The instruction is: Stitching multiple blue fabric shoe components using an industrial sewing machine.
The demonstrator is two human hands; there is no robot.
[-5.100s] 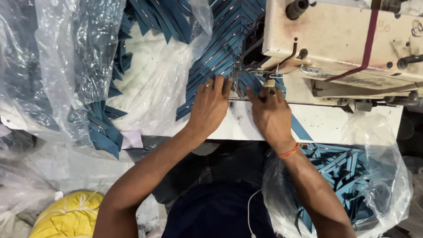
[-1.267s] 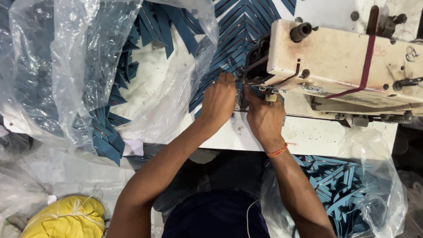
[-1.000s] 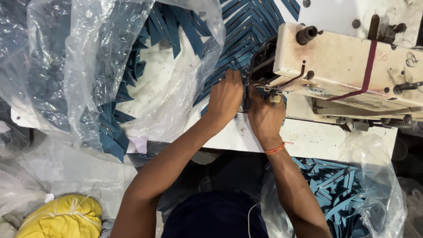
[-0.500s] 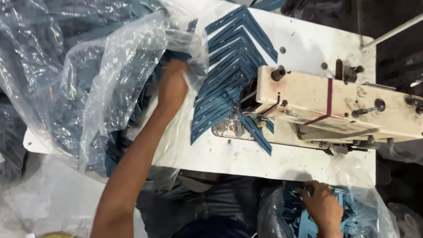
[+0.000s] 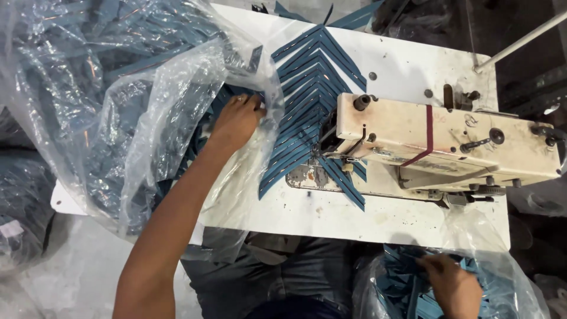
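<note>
Both hands have left the needle area since a second ago: the left hand (image 5: 238,120) now reaches up and left to the clear plastic bag (image 5: 118,118) of blue fabric strips, fingers curled on its edge in a pinching grip, while the right hand (image 5: 452,283) has dropped below the desk (image 5: 331,215) into a second bag of blue strips (image 5: 401,283); whether its grip is pressed together I cannot tell. Between them a chevron stack of sewn blue pieces (image 5: 307,118) lies on the desk, touching the cream sewing machine (image 5: 443,142)
</note>
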